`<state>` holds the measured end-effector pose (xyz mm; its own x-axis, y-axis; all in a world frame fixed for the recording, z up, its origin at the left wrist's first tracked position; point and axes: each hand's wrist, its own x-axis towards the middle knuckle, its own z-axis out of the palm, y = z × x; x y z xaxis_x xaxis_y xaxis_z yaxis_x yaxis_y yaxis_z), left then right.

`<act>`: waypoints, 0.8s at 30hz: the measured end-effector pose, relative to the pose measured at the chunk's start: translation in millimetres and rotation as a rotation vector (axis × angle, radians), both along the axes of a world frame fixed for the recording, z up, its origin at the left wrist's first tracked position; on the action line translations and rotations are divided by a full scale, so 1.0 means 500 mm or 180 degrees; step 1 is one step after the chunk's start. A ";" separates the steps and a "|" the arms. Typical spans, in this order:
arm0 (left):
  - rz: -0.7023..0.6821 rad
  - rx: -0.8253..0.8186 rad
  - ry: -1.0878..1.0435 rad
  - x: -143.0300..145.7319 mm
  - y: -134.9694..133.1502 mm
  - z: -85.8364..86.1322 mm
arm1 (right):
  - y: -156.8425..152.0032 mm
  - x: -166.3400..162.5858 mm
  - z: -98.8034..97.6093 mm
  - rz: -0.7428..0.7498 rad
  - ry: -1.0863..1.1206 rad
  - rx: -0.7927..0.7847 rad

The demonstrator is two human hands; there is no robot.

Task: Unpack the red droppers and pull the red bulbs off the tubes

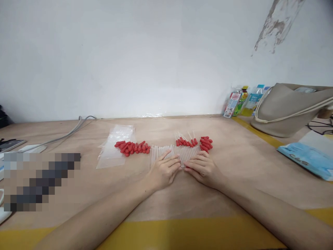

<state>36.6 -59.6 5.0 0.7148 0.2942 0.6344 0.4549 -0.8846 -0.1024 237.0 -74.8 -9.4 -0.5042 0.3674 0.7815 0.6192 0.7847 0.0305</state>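
Observation:
Both my hands rest on a row of clear glass tubes lying side by side on the table. My left hand and my right hand meet fingertip to fingertip over the tubes, fingers curled and pressed together on them. A loose pile of red rubber bulbs lies to the left behind the tubes. Several droppers with red bulbs fitted lie behind the tubes, and another small heap of red bulbs lies to their right.
Clear plastic bags lie left of the bulbs. A grey cable runs along the back left. Bottles and a beige bag stand at the back right, a blue packet at the right. A yellow strip edges the table front.

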 end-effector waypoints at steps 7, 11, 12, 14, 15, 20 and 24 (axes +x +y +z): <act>-0.0052 -0.0114 -0.0082 -0.005 0.000 0.002 | -0.004 0.004 0.008 0.0209 0.0059 0.0079; -0.0057 -0.0062 -0.0111 -0.006 0.003 -0.002 | -0.009 0.005 0.014 0.0201 0.0050 0.0306; -0.0053 -0.0043 -0.0108 -0.007 0.004 -0.004 | -0.009 0.008 0.014 0.0199 0.0017 0.0365; -0.0051 -0.0019 -0.0103 -0.011 0.006 -0.006 | -0.009 0.018 0.013 0.0204 -0.0072 0.0461; -0.0043 -0.0014 -0.0123 -0.015 0.008 -0.007 | -0.008 0.026 0.013 0.0192 -0.0085 0.0490; 0.0131 0.0012 -0.0398 -0.038 0.024 -0.012 | 0.007 0.070 0.012 -0.0246 0.0481 0.0320; 0.0431 -0.0040 -0.0492 -0.040 0.031 -0.017 | 0.018 0.076 0.020 -0.0525 0.0963 -0.0088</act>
<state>16.8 -44.1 -3.4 0.5626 0.3895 0.7292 0.5791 -0.8152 -0.0114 275.1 -65.9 0.6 -0.1832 0.4478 0.8752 0.7155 0.6712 -0.1937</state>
